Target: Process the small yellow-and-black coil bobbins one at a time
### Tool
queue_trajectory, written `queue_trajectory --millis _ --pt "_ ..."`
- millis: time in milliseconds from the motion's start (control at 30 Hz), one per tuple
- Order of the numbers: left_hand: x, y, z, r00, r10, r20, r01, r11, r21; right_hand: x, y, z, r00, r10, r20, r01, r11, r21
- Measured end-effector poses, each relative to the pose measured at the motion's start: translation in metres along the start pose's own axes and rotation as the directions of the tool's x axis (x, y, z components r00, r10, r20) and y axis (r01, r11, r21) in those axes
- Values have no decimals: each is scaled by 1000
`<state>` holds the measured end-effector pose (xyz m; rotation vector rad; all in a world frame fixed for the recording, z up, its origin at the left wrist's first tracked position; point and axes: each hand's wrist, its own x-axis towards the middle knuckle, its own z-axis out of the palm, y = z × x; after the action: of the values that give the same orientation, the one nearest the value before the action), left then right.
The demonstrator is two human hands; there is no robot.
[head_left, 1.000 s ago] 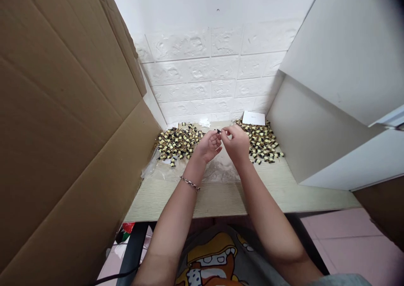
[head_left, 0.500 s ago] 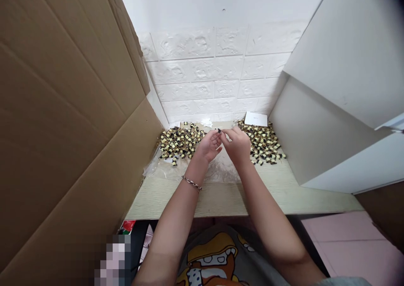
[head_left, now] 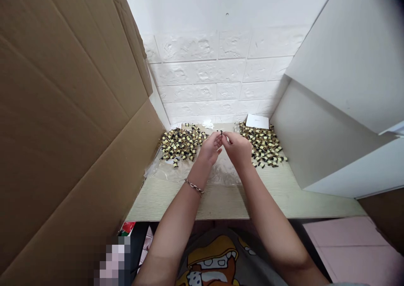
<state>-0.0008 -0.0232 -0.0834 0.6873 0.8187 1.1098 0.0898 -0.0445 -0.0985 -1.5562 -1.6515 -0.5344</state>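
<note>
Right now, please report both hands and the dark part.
Right hand pinching small dark part. Left hand close by, grip unclear. Left parts pile, right parts pile: beside hands, not between.

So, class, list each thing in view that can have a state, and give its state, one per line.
Left hand: raised, fingers curled
Right hand: pinching at the fingertips
Small dark part: held where the fingertips meet
Left pile: loose, heaped
Right pile: loose, heaped
White card: resting on right pile
Plastic sheet: wrinkled, spread out
Bracelet: worn
</note>
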Motion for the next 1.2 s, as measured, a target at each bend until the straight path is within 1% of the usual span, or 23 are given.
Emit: queue_trajectory --millis 67,100,167,233,333,433,533,633,800,967,1200 --pt "0 -3 2 993 114 -36 -112 992 50 0 -1 0 1000 12 1 -12 1000 -7" --pt "-1 -4 3 983 179 -47 -175 981 79 0 -1 0 1000 21 -2 -21 1000 -5" --pt "-1 -5 4 951 306 -48 -297 945 139 0 -1 0 999 35 -19 -35 999 18" --pt "-2 -5 5 915 403 -27 -391 899 196 0 -2 0 998 46 -38 -44 998 52" --pt "-3 -4 5 871 491 3 -473 838 272 0 -2 -1 996 77 -38 -73 993 96" --pt "-3 -3 5 841 540 15 -514 792 330 1 -4 -4 994 110 -10 -108 985 135" --pt "-2 -2 4 832 553 35 -525 766 371 2 -5 -5 991 136 3 -134 975 177" --pt "1 -1 2 838 542 62 -518 755 402 2 -5 -6 989 144 11 -144 969 199" --pt "2 3 -1 851 516 94 -498 740 452 2 -2 -6 991 135 21 -137 973 184" --pt "3 8 -3 876 462 137 -467 745 477 2 0 -7 991 126 34 -130 974 187" --pt "8 9 -8 918 373 137 -392 791 471 3 1 -8 989 140 52 -148 965 218"
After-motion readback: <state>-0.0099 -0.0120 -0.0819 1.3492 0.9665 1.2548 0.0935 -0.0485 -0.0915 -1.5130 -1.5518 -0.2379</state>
